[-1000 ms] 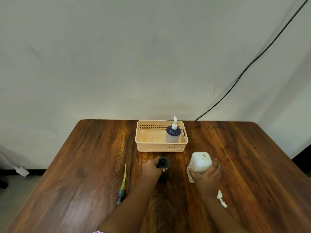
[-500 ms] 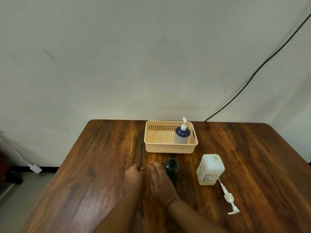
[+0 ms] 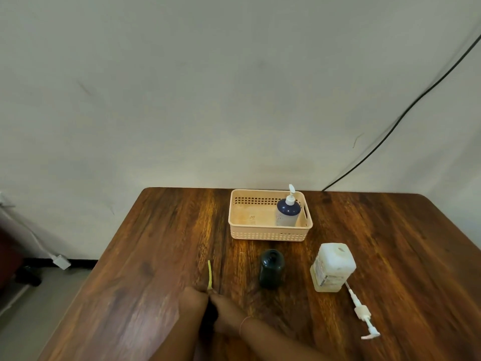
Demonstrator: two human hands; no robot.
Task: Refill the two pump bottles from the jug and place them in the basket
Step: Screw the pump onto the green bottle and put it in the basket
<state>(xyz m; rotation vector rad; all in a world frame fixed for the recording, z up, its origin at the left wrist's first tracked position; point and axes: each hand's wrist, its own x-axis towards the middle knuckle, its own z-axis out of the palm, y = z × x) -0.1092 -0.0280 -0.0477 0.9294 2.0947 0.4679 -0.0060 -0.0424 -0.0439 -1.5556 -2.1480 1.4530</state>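
An open dark pump bottle [image 3: 271, 269] stands uncapped at the middle of the wooden table [image 3: 390, 243]. Its dark pump with a yellow tube [image 3: 209, 274] lies to the left, tube pointing away from me. My left hand [image 3: 192, 302] and my right hand [image 3: 227, 311] meet over the pump's dark head and close on it from both sides. The white jug [image 3: 333, 269] stands upright to the right of the bottle. A blue pump bottle [image 3: 287, 214] with a white pump stands in the right half of the beige basket [image 3: 270, 234].
A loose white pump [image 3: 361, 312] with its tube lies on the table in front of the jug. The basket sits near the table's far edge by the wall. A black cable [image 3: 390, 131] runs down the wall; a white plug [image 3: 61, 261] lies on the floor at left.
My right hand let go of the jug and crossed left to the yellow-tubed pump. My left hand left the dark bottle and came back to the same pump. The view shifted left.
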